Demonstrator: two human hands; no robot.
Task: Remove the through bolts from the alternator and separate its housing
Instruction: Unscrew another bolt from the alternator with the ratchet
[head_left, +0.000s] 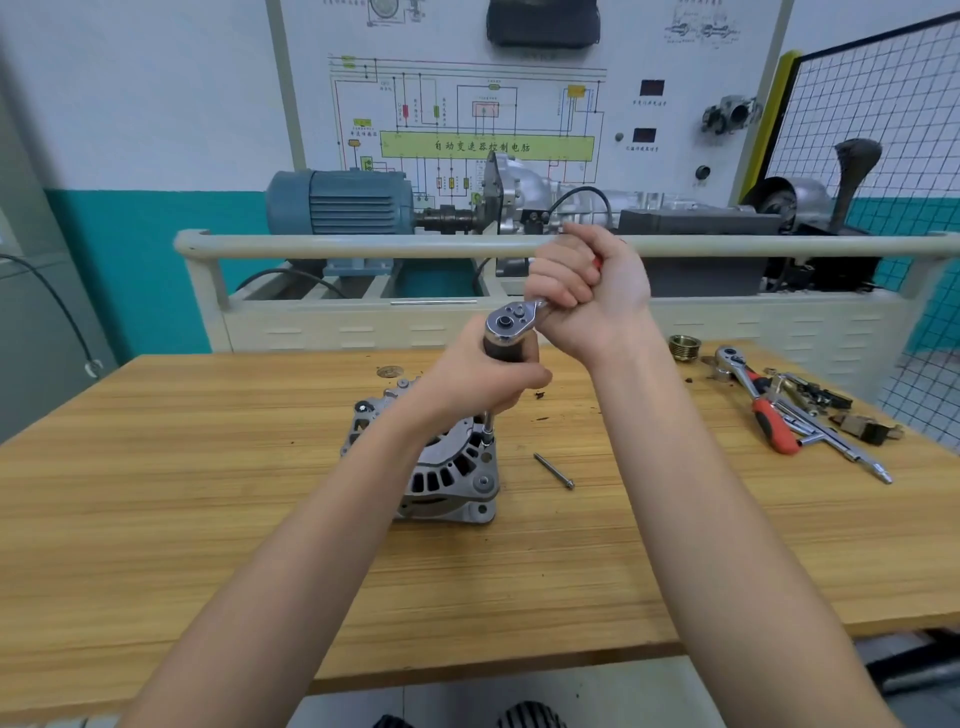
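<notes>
Two bare hands work a ratchet wrench (511, 322) over a silver alternator (441, 462) that stands on a wooden workbench (208, 493). Just below the grip, the alternator's cast housing shows dark vent slots around its face and mounting ears at its corners. The left hand (483, 376) curls around the dark extension beneath the ratchet head, and the thin shaft runs down from it to a small socket (487, 431) seated at the housing's right rim. The right hand (582, 280) is wrapped tightly round the ratchet handle, up and to the right of the head. One loose through bolt (554, 470) lies on the wood, down and right of the grip, near the alternator but apart from it. Farther right lie a brass pulley (684, 347), a second ratchet with a red handle (756, 397) and scattered small parts. Beyond the bench stands a training rig with a blue electric motor (337, 202) and a wiring diagram board (467, 114).
</notes>
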